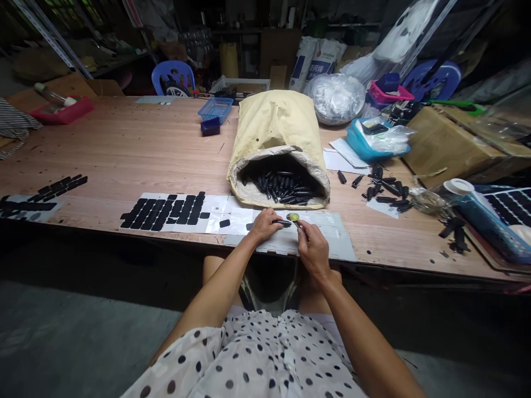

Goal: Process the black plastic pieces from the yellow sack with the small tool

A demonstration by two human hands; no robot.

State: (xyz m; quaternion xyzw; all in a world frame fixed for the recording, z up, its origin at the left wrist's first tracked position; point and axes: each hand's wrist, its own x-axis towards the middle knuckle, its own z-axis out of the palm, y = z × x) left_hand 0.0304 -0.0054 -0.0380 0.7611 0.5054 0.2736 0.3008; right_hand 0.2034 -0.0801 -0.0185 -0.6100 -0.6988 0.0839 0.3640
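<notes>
Between the fingers of my left hand (266,225) is a slim black plastic piece (284,223), its tip pointing right. My right hand (312,244) is closed around a small tool with a round yellow-green part (292,216); its working end lies close to the black piece, and I cannot tell whether they touch. Both hands are over a pale grey board (338,243) at the table's front edge. Just behind them a yellowish sack (276,119) lies with its mouth toward me, full of similar black pieces (286,185).
Flat black pads (166,211) lie in rows on white sheets to the left. Loose black pieces (388,188) are scattered at right, near a cardboard box (464,141) and a turquoise basin (365,145). Blue baskets (215,109) stand behind; a red tray (62,110) is far left.
</notes>
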